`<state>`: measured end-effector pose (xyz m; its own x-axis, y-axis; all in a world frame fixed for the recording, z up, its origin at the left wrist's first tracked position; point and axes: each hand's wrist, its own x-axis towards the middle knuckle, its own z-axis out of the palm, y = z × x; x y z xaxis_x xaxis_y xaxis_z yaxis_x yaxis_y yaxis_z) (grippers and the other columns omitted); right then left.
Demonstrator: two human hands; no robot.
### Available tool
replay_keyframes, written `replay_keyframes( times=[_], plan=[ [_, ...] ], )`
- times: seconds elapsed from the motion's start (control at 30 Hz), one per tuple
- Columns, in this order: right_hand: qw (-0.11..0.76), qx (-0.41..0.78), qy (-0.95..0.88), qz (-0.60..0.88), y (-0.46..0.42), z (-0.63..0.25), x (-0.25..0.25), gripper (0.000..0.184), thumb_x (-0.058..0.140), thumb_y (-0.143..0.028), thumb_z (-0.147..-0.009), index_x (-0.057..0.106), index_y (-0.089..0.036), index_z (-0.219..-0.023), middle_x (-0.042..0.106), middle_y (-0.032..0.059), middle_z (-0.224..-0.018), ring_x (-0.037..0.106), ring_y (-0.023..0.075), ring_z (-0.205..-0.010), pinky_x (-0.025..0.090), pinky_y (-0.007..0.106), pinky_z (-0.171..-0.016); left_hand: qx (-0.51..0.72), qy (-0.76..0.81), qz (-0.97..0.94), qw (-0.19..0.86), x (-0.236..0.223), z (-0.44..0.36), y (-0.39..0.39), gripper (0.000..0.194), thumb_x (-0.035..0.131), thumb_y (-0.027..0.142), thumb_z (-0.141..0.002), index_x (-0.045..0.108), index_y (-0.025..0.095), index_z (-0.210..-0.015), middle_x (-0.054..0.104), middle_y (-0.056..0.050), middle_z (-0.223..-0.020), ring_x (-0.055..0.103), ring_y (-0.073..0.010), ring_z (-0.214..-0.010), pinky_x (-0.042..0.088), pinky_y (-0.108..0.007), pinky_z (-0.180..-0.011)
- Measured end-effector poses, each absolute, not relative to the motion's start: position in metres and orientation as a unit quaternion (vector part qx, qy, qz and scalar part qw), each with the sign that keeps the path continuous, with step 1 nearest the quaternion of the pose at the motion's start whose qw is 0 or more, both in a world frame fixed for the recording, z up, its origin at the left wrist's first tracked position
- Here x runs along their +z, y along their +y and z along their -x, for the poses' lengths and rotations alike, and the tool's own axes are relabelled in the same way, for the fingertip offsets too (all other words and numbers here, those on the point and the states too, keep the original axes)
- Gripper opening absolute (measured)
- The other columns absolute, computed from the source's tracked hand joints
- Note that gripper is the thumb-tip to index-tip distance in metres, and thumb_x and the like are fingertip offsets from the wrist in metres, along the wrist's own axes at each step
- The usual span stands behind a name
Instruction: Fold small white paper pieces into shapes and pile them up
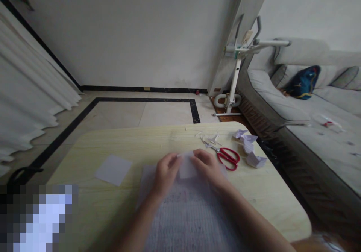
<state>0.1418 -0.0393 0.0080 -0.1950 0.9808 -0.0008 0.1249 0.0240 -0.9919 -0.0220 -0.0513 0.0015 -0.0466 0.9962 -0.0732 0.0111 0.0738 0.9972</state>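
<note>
Small white paper [186,167]: between the two hands, over the upper part of the lined sheet [186,214]; whether it touches that sheet, I cannot tell.
Left hand [168,169]: fingers bent, gripping the small white paper at its left edge; a sliver of white shows by the fingertips.
Right hand [207,165]: curled, gripping the same paper at its upper right; the fingertips partly cover that corner.
Lined sheet: flat on the table [270,203], under both forearms; its marks are too blurred to read.
Square paper [114,169]: flat on the table, left of the lined sheet and apart from it; turned at an angle.
Scissors [229,158]: red-handled, just beyond the right hand; blades point toward the paper scraps [213,139], which lie loose near the far edge.
Folded papers [249,146]: pale, clustered near the right edge, to the right of the scissors.
Beyond the table: a grey sofa [282,97] on the right; a white exercise frame [234,81] beside it; a white curtain [31,82] on the left.
</note>
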Motion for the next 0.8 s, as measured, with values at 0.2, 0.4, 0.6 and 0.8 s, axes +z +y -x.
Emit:
replay_keyframes(
  times=[0.2, 0.4, 0.6, 0.8],
  plan=[
    [0.413, 0.507, -0.581, 0.484, -0.0385, -0.1399, 0.0046, 0.029, 0.062, -0.044, -0.079, 0.057, -0.017, -0.069, 0.056, -0.0007, -0.062, 0.049, 0.0118, -0.055, 0.038, 0.022, -0.049, 0.473, 0.522, -0.459, 0.541, 0.0031, 0.0230, -0.0506, 0.027, 0.064, 0.039, -0.076, 0.065, 0.013, -0.083, 0.066, -0.003, -0.072, 0.059, -0.0160, -0.066, 0.044, -0.021, -0.057],
    [0.431, 0.533, -0.552, 0.475, -0.0375, -0.1386, 0.0055, 0.027, 0.063, -0.044, -0.077, 0.059, -0.018, -0.074, 0.058, -0.0004, -0.064, 0.051, 0.0126, -0.056, 0.039, 0.024, -0.051, 0.470, 0.530, -0.477, 0.520, 0.0033, 0.0217, -0.0516, 0.024, 0.063, 0.038, -0.077, 0.066, 0.014, -0.077, 0.063, 0.000, -0.066, 0.056, -0.0141, -0.061, 0.041, -0.021, -0.055],
    [0.457, 0.575, -0.522, 0.434, -0.0375, -0.1408, 0.0056, 0.020, 0.065, -0.037, -0.074, 0.056, -0.021, -0.080, 0.054, -0.0023, -0.067, 0.049, 0.0121, -0.057, 0.038, 0.023, -0.052, 0.482, 0.527, -0.475, 0.514, 0.0011, 0.0227, -0.0520, 0.030, 0.064, 0.044, -0.076, 0.061, 0.015, -0.069, 0.058, 0.001, -0.062, 0.053, -0.0129, -0.059, 0.039, -0.020, -0.053],
    [0.449, 0.579, -0.537, 0.418, -0.0407, -0.1438, 0.0121, 0.015, 0.063, -0.032, -0.074, 0.054, -0.020, -0.072, 0.053, -0.0021, -0.065, 0.048, 0.0122, -0.056, 0.036, 0.023, -0.051, 0.467, 0.455, -0.381, 0.656, -0.0038, 0.0225, -0.0530, 0.057, 0.042, 0.065, -0.081, 0.065, 0.013, -0.077, 0.063, -0.006, -0.067, 0.058, -0.0173, -0.062, 0.044, -0.027, -0.057]
  ],
)
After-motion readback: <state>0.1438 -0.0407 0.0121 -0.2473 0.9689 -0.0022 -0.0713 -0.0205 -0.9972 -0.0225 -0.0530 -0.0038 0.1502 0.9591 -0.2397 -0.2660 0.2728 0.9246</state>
